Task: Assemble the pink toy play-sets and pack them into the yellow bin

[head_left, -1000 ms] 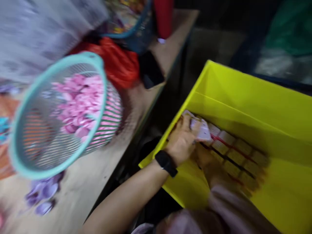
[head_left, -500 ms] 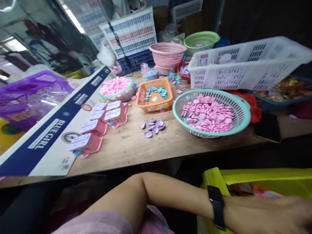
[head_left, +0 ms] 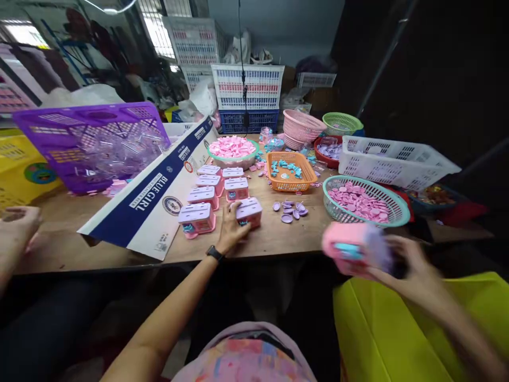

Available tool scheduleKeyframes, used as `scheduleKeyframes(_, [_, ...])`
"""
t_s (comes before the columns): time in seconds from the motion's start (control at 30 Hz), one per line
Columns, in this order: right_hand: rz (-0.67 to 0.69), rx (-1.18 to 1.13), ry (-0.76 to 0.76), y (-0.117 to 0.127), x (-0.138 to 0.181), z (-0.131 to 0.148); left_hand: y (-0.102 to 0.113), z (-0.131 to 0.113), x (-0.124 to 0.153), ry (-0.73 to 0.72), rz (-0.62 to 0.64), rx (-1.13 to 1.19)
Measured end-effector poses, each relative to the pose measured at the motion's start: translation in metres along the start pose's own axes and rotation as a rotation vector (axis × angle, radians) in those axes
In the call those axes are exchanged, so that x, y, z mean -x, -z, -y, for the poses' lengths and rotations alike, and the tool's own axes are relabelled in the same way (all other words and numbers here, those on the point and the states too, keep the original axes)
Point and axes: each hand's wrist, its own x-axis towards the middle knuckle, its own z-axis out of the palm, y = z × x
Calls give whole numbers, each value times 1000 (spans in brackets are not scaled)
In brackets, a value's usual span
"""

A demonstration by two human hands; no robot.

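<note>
My left hand (head_left: 229, 229), with a black watch at its wrist, is closed round the left side of a pink toy box (head_left: 249, 213) with a lilac top, which rests on the table. My right hand (head_left: 411, 265) grips a second pink and lilac toy box (head_left: 352, 249) with a light-blue part, held in the air in front of the table edge. Motion smears this box and hand. Several similar boxes (head_left: 198, 217) stand in two rows left of my left hand. Small lilac oval pieces (head_left: 287, 218) lie to its right.
A teal basket (head_left: 401, 212) holds pink discs; an orange basket (head_left: 292, 184) holds blue pieces. A yellow-green bin (head_left: 369, 318) stands below my right hand. A BLUE GIRL carton sheet (head_left: 159, 183) leans left. Another person's hand (head_left: 18, 233) is at far left.
My left hand has moved from the yellow-green bin at right to a box on the table. My right hand has come into view holding another box. The view has swung to the right.
</note>
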Motion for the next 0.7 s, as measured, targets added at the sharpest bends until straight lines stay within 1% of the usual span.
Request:
scheduleKeyframes(0.03, [78, -21, 33, -21, -6, 22, 4, 13, -7, 25, -1, 0])
scheduleKeyframes(0.07, [210, -54, 88, -46, -15, 44, 6, 23, -15, 42, 20, 15])
scheduleKeyframes(0.1, [301, -68, 145, -75, -27, 65, 8, 32, -21, 54, 61, 46])
scheduleKeyframes(0.17, [408, -75, 225, -134, -55, 101, 13, 42, -31, 78, 149, 150])
scheduleKeyframes(0.23, [532, -103, 312, -183, -79, 124, 18, 45, -33, 112, 170, 252])
scheduleKeyframes(0.3, [605, -168, 399, -216, -95, 135, 23, 44, -30, 111, 111, 287])
scheduleKeyframes(0.37, [632, -239, 472, -235, -105, 137, 27, 41, -23, 37, 43, 227])
scheduleKeyframes(0.43, [616, -272, 512, -246, -111, 136, 28, 38, -18, -72, 25, 122])
scheduleKeyframes(0.5, [583, -267, 519, -254, -113, 133, 26, 36, -15, -138, 64, -6])
scheduleKeyframes(0.57, [543, -264, 510, -263, -109, 130, 23, 35, -16, -158, 131, -134])
scheduleKeyframes(0.63, [476, -270, 465, -271, -99, 126, 21, 34, -17, -179, 181, -236])
scheduleKeyframes(0.7, [382, -288, 386, -278, -83, 121, 20, 32, -18, -197, 191, -296])
